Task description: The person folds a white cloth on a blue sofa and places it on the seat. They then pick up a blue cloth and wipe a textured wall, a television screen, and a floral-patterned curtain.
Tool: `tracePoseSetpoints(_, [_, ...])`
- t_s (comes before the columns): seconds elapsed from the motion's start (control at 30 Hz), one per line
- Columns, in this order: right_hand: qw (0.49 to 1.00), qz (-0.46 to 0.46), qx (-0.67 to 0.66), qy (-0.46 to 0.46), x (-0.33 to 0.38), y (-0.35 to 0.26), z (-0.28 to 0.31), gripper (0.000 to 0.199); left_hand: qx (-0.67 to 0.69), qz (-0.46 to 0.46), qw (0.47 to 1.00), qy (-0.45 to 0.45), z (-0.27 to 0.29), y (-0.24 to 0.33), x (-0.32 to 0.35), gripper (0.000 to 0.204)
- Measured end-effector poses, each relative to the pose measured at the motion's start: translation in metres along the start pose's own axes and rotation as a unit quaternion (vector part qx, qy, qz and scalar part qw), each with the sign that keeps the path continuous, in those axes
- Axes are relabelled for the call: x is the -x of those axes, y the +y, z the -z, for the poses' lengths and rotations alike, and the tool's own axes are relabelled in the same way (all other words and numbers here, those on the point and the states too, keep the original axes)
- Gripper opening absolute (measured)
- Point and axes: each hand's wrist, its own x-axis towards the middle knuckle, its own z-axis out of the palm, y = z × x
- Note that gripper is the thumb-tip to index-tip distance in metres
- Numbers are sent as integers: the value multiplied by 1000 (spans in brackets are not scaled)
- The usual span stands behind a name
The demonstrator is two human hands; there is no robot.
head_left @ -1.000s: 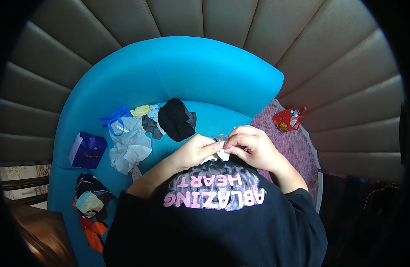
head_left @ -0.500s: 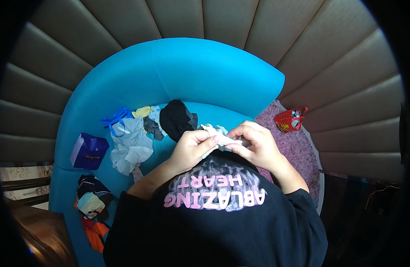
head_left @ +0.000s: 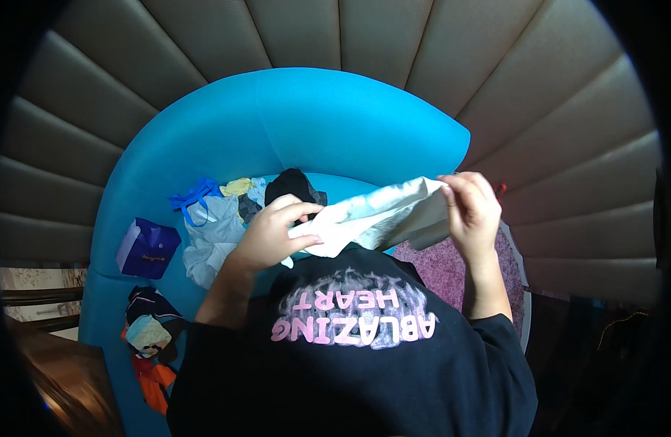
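A white piece of fabric [head_left: 364, 218], perhaps a garment, stretches between my hands above my lap. My right hand [head_left: 475, 216] pinches its raised upper corner between thumb and fingers. At the lower end, my left hand [head_left: 271, 231] has the fabric between its thumb and partly spread fingers, and a small tip dangles below. Part of the cloth behind the front fold lies in shadow. Beyond my left hand, a black garment [head_left: 288, 183] rests on the blue sofa seat, partly covered from view by the fabric and hand.
The curved blue sofa [head_left: 291, 109] wraps around in front. On its left lie a pale grey garment [head_left: 211, 237], a blue strappy item [head_left: 195, 195], a yellow cloth [head_left: 237, 186], a purple bag [head_left: 149, 249] and an orange garment [head_left: 155, 382]. A pink rug [head_left: 441, 273] is at right.
The white fabric, bunched between both hands before, is now drawn out wide. My right hand moved right and up, my left hand moved left. The red bag on the right is now mostly hidden.
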Motion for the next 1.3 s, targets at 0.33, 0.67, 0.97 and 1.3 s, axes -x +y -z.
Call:
tracePoseSetpoints(0.33, [990, -111, -55, 66, 12, 19, 1, 8, -28, -50, 997, 55, -5, 14, 13, 49])
tracePoseSetpoints(0.67, [940, -46, -267, -206, 20, -16, -37, 15, 74, -102, 983, 131, -9, 49, -8, 39])
tracePoseSetpoints(0.97, [872, -136, -387, -268, 22, -36, -66, 14, 4, -69, 996, 64, -4, 60, -11, 51])
tracePoseSetpoints(1.3, [928, -51, -306, -204, 18, -46, -64, 8, 133, -17, 983, 126, -24, 48, 7, 27])
